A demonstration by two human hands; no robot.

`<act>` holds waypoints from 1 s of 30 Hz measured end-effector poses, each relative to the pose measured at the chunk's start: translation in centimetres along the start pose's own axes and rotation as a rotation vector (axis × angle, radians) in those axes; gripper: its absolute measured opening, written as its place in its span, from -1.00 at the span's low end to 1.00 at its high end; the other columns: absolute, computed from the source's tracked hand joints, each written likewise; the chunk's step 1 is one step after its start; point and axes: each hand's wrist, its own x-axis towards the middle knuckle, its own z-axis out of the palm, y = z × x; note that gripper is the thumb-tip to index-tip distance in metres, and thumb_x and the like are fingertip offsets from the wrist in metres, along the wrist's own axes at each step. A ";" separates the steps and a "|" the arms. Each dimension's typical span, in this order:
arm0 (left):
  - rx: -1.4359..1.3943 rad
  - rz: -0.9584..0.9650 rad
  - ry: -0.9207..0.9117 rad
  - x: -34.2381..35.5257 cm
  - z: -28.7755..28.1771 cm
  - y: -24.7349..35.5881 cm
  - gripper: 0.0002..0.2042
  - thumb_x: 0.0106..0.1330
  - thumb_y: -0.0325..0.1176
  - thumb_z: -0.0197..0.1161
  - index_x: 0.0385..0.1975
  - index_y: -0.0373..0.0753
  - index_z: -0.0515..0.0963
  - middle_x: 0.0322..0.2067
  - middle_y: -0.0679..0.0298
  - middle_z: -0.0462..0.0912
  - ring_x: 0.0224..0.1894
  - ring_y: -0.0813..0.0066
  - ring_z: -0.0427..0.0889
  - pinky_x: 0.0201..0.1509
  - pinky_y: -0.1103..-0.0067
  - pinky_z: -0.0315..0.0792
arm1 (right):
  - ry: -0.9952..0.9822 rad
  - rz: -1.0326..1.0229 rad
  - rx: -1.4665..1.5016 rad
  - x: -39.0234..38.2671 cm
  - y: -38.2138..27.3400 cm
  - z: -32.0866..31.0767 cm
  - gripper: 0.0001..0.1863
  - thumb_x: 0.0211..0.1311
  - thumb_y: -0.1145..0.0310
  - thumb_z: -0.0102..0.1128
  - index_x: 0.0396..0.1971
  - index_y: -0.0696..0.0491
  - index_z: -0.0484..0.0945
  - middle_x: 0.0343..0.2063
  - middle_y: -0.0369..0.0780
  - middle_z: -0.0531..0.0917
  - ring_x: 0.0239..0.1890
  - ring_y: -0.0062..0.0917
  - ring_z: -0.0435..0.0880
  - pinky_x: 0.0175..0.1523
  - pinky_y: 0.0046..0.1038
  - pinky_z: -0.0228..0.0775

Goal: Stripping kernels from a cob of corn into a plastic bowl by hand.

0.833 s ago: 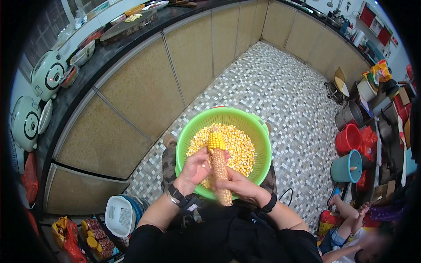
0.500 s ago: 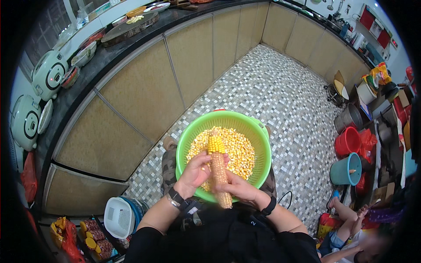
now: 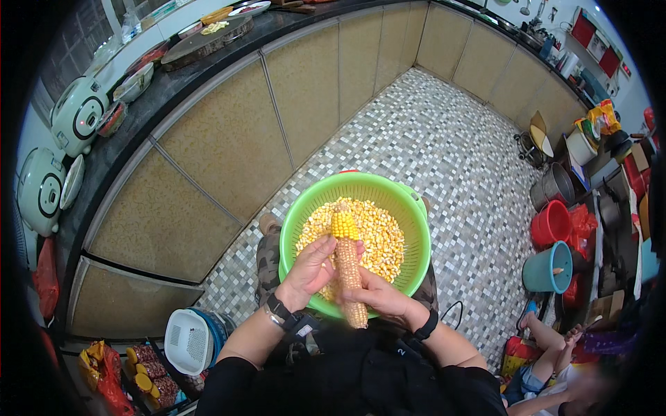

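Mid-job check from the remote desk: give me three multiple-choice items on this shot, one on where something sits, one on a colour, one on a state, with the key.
1. Where is the corn cob?
A. Flat on the tiled floor
B. Held over the colander, between both hands
C. On the dark counter

2. What colour is the colander?
A. Green
B. Red
C. White

3. What state is the cob in?
A. Fully covered in kernels
B. Still in its husk
C. Mostly stripped, yellow kernels left only at the far tip

Key:
1 B: the left hand and right hand both grip the cob above the bowl.
2 A: its rim and wall are bright green; the red bucket stands apart on the floor at right.
3 C: the lower length is bare and tan, while loose kernels lie in the colander.
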 end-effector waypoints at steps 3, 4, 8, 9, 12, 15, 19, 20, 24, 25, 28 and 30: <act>-0.003 -0.003 -0.023 0.0 0.1 0.2 -0.57 0.39 -0.27 0.04 0.12 -0.44 0.26 0.04 -0.10 0.45 0.12 0.13 0.45 0.25 0.27 0.32 | -0.002 -0.013 0.004 0.0 0.1 0.0 -0.57 0.28 0.34 0.09 0.08 0.14 0.21 -0.28 -0.20 0.55 -0.27 -0.55 0.58 -0.14 -0.48 0.47; -0.007 -0.010 -0.041 0.0 0.2 0.2 -0.57 0.39 -0.30 0.04 0.14 -0.45 0.23 0.02 -0.05 0.47 0.13 0.17 0.45 0.26 0.31 0.32 | -0.004 -0.025 -0.001 0.1 0.1 0.0 -0.57 0.28 0.34 0.09 0.07 0.13 0.21 -0.28 -0.20 0.55 -0.27 -0.55 0.58 -0.13 -0.47 0.47; 0.017 -0.017 -0.028 0.0 0.5 0.3 -0.56 0.38 -0.36 0.04 0.18 -0.43 0.18 0.04 -0.06 0.45 0.14 0.16 0.44 0.26 0.31 0.32 | 0.000 -0.023 0.015 0.0 0.0 0.0 -0.57 0.28 0.35 0.09 0.07 0.14 0.21 -0.28 -0.21 0.55 -0.27 -0.55 0.58 -0.13 -0.47 0.47; 0.033 -0.013 -0.025 0.0 0.6 0.3 -0.55 0.38 -0.34 0.03 0.19 -0.42 0.17 0.05 -0.07 0.44 0.15 0.15 0.43 0.26 0.30 0.31 | 0.003 -0.028 0.007 0.0 0.0 0.0 -0.57 0.28 0.35 0.09 0.07 0.14 0.21 -0.28 -0.20 0.55 -0.26 -0.54 0.58 -0.13 -0.46 0.47; 0.029 0.003 -0.069 0.1 0.2 0.3 -0.53 0.39 -0.29 0.01 0.20 -0.39 0.16 0.06 -0.08 0.43 0.18 0.11 0.40 0.27 0.27 0.29 | 0.020 -0.027 0.000 0.0 0.1 0.0 -0.56 0.28 0.36 0.10 0.08 0.14 0.20 -0.28 -0.20 0.56 -0.25 -0.53 0.59 -0.12 -0.46 0.47; -0.041 0.015 -0.108 0.1 0.2 0.4 -0.52 0.39 -0.23 -0.02 0.21 -0.38 0.16 0.07 -0.09 0.42 0.19 0.09 0.37 0.28 0.24 0.28 | 0.039 -0.033 0.024 -0.1 0.0 0.0 -0.55 0.27 0.36 0.11 0.09 0.14 0.21 -0.27 -0.19 0.56 -0.24 -0.51 0.59 -0.11 -0.45 0.47; -0.199 -0.037 0.003 0.0 0.4 0.4 -0.50 0.37 -0.21 0.04 0.19 -0.41 0.20 0.08 -0.16 0.40 0.17 0.06 0.39 0.30 0.21 0.24 | 0.023 0.035 0.077 -0.3 -0.5 -0.1 -0.48 0.24 0.38 0.13 0.16 0.14 0.21 -0.14 -0.22 0.52 -0.09 -0.55 0.52 0.03 -0.46 0.39; -0.199 -0.035 0.002 0.1 0.4 0.3 -0.50 0.37 -0.21 0.04 0.19 -0.41 0.20 0.08 -0.16 0.40 0.17 0.06 0.39 0.30 0.21 0.24 | 0.021 0.035 0.075 -0.4 -0.6 -0.1 -0.48 0.24 0.38 0.13 0.16 0.14 0.21 -0.14 -0.22 0.52 -0.09 -0.55 0.52 0.03 -0.46 0.39; -0.036 -0.003 0.029 0.1 -0.2 -0.2 -0.54 0.36 -0.17 0.09 0.09 -0.42 0.33 0.02 -0.10 0.47 0.13 0.10 0.44 0.26 0.25 0.30 | -0.002 0.018 0.065 -0.4 -0.4 -0.2 -0.45 0.26 0.37 0.12 0.20 0.14 0.18 -0.07 -0.21 0.49 -0.05 -0.53 0.50 0.09 -0.43 0.34; 0.005 0.001 0.012 0.1 -0.3 -0.2 -0.55 0.35 -0.17 0.10 0.05 -0.42 0.37 0.01 -0.08 0.49 0.12 0.11 0.46 0.24 0.26 0.32 | -0.009 0.017 0.062 -0.4 -0.3 -0.2 -0.44 0.26 0.36 0.11 0.22 0.14 0.16 -0.05 -0.21 0.47 -0.03 -0.53 0.49 0.11 -0.43 0.33; -0.017 0.005 0.014 0.1 -0.1 -0.1 -0.57 0.33 -0.20 0.14 0.03 -0.44 0.39 0.01 -0.08 0.49 0.11 0.13 0.46 0.25 0.27 0.31 | 0.021 -0.032 0.068 -0.3 -0.3 0.1 -0.55 0.28 0.35 0.11 0.11 0.13 0.26 -0.21 -0.22 0.56 -0.14 -0.55 0.55 0.02 -0.46 0.39; -0.018 -0.005 -0.021 0.1 -0.5 -0.1 -0.55 0.35 -0.23 0.10 0.11 -0.42 0.29 0.03 -0.04 0.47 0.14 0.15 0.44 0.25 0.29 0.31 | 0.012 -0.029 0.065 -0.3 -0.3 0.1 -0.56 0.29 0.35 0.10 0.11 0.13 0.26 -0.21 -0.22 0.56 -0.14 -0.55 0.55 0.02 -0.46 0.39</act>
